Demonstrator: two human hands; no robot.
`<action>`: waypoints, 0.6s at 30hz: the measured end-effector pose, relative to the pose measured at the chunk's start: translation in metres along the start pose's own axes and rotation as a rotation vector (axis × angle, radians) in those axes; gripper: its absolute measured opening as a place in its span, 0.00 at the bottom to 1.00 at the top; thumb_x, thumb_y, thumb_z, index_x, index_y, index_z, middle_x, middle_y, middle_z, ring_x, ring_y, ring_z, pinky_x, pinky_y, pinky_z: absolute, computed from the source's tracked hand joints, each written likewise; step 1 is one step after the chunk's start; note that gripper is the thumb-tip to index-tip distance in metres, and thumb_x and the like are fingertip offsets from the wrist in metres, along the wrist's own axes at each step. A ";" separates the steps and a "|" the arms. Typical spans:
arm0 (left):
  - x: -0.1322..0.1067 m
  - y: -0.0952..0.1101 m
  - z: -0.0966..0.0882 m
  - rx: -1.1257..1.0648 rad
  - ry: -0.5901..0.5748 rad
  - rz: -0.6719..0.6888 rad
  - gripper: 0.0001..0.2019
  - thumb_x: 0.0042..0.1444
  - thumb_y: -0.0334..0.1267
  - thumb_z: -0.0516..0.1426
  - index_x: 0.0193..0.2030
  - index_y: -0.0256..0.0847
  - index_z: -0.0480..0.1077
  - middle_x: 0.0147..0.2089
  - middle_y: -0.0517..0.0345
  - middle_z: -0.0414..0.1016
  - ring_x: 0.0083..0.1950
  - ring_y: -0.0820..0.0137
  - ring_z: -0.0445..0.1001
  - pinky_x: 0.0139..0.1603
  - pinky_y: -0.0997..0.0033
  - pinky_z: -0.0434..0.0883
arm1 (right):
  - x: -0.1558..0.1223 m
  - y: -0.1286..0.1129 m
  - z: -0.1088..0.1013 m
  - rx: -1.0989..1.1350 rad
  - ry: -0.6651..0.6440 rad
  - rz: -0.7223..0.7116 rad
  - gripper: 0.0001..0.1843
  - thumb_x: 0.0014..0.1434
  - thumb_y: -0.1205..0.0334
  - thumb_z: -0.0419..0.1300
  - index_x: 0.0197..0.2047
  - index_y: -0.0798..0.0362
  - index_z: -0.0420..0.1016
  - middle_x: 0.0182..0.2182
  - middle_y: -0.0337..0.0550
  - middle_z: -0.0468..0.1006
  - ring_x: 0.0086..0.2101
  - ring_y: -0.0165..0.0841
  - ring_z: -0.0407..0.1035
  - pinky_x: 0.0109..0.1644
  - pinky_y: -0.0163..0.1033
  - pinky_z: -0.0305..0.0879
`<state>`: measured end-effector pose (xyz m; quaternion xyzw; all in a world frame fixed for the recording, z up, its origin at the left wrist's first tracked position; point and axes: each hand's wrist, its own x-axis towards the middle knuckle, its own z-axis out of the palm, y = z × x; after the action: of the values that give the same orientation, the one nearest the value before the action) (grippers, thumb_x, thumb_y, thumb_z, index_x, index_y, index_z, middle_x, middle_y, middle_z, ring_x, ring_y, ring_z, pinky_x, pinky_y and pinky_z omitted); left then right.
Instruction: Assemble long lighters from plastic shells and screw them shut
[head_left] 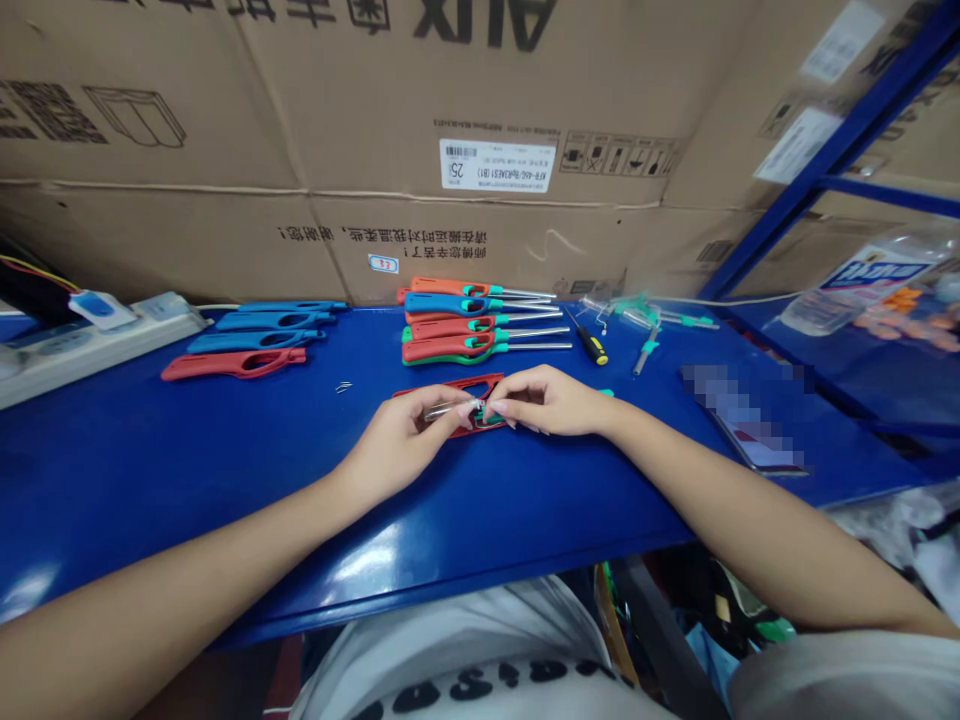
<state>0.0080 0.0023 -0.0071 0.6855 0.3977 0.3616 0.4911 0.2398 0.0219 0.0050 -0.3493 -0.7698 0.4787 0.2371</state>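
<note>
Red/blue plastic handle shells [234, 364] at L. L hand [391, 438] mostly closed, pinching clear slim plastic tube [444, 410] over red plastic handle shell [495, 380], mid glossy blue tbl [480, 490]. R hand [559, 402] fingers bunched by tube's R end, can't tell if gripping. Blk/yel screwdriver [592, 346] behind.

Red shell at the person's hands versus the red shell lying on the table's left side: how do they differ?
The shell at the hands is partly covered by the left hand and right hand; the left-side shell is uncovered.

Green and clear parts show at the shell at the hands; none show on the left-side shell, which lies near blue shells.

Both are red.
</note>
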 end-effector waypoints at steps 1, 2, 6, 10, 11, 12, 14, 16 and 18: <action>0.000 0.000 0.000 0.009 0.003 0.008 0.15 0.60 0.50 0.61 0.43 0.40 0.79 0.38 0.54 0.82 0.37 0.67 0.78 0.40 0.70 0.75 | 0.000 0.000 0.000 0.002 0.001 0.008 0.18 0.64 0.49 0.60 0.42 0.57 0.78 0.25 0.36 0.73 0.22 0.24 0.62 0.28 0.32 0.60; 0.000 0.001 0.000 0.018 0.005 0.013 0.14 0.61 0.49 0.60 0.43 0.40 0.79 0.37 0.55 0.82 0.36 0.68 0.77 0.39 0.70 0.74 | 0.000 0.000 0.000 0.002 0.003 0.016 0.18 0.64 0.49 0.61 0.42 0.57 0.79 0.24 0.36 0.73 0.22 0.24 0.62 0.28 0.32 0.60; 0.000 -0.002 -0.001 0.035 0.005 0.030 0.13 0.62 0.47 0.60 0.44 0.41 0.78 0.38 0.55 0.81 0.35 0.69 0.75 0.38 0.72 0.72 | 0.000 0.001 0.001 0.016 0.017 0.038 0.18 0.62 0.51 0.63 0.45 0.57 0.79 0.24 0.35 0.73 0.21 0.24 0.61 0.28 0.32 0.61; -0.001 -0.003 -0.001 0.019 -0.004 0.024 0.12 0.62 0.45 0.60 0.45 0.40 0.78 0.40 0.55 0.81 0.35 0.69 0.75 0.38 0.71 0.72 | 0.000 0.002 0.001 0.031 0.020 0.044 0.17 0.64 0.50 0.61 0.44 0.57 0.79 0.24 0.35 0.72 0.20 0.23 0.61 0.25 0.31 0.60; -0.001 -0.002 0.000 0.017 -0.003 0.022 0.12 0.62 0.45 0.61 0.45 0.40 0.78 0.40 0.55 0.81 0.35 0.69 0.75 0.38 0.71 0.72 | 0.000 0.003 0.000 0.035 0.017 0.042 0.18 0.64 0.50 0.60 0.44 0.57 0.79 0.24 0.35 0.72 0.20 0.23 0.62 0.24 0.31 0.59; -0.001 -0.002 0.000 0.018 -0.001 0.021 0.12 0.62 0.45 0.61 0.45 0.40 0.78 0.40 0.55 0.81 0.36 0.69 0.75 0.39 0.71 0.73 | 0.000 0.003 0.000 0.040 0.017 0.038 0.18 0.65 0.50 0.60 0.43 0.58 0.79 0.24 0.35 0.72 0.20 0.23 0.61 0.23 0.30 0.59; -0.001 -0.001 0.000 0.020 0.002 0.024 0.12 0.62 0.45 0.61 0.44 0.40 0.78 0.40 0.55 0.82 0.36 0.69 0.76 0.39 0.71 0.73 | 0.000 0.003 0.000 0.047 0.019 0.032 0.18 0.65 0.49 0.60 0.43 0.58 0.78 0.24 0.36 0.72 0.19 0.23 0.61 0.23 0.30 0.59; -0.001 -0.002 0.000 0.017 0.003 0.025 0.12 0.62 0.45 0.61 0.44 0.40 0.78 0.40 0.55 0.82 0.37 0.68 0.77 0.40 0.70 0.73 | -0.001 0.003 0.000 0.039 0.018 0.029 0.19 0.64 0.49 0.60 0.43 0.58 0.79 0.24 0.36 0.73 0.20 0.23 0.61 0.23 0.30 0.59; 0.000 -0.003 0.000 0.013 -0.002 0.027 0.12 0.62 0.45 0.61 0.45 0.40 0.78 0.41 0.54 0.82 0.39 0.68 0.78 0.42 0.70 0.74 | -0.001 0.002 0.000 0.019 0.012 0.018 0.19 0.64 0.48 0.61 0.43 0.57 0.80 0.25 0.37 0.74 0.21 0.23 0.61 0.25 0.31 0.59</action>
<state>0.0070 0.0026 -0.0096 0.6942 0.3902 0.3649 0.4823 0.2409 0.0215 0.0029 -0.3568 -0.7606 0.4861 0.2405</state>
